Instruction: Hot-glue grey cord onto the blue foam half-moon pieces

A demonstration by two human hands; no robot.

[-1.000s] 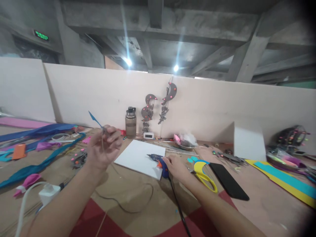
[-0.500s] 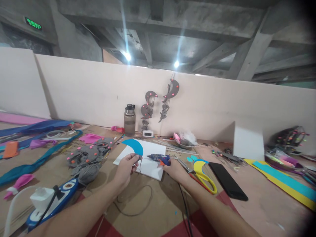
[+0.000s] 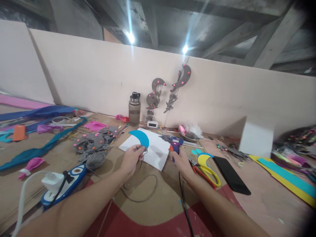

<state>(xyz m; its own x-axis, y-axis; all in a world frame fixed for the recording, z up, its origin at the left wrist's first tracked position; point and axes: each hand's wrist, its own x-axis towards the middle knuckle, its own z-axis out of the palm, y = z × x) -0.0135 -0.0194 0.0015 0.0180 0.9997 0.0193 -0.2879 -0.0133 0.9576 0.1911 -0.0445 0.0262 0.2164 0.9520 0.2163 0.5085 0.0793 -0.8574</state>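
Cluttered table (image 3: 153, 197), one blue crescent (image 3: 140, 137), one glue gun (image 3: 174, 144), two hands

Left hand (image 3: 132, 158) pinches blue crescent (image 3: 140, 137); right hand (image 3: 181, 161) grips glue gun (image 3: 174, 143).

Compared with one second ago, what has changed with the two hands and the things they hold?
The left hand came down from mid-air to the white sheet and now pinches a blue crescent. The right hand lifted the glue gun, which was lying on the sheet, and holds it upright. The scissors, black phone and bottle stayed put.
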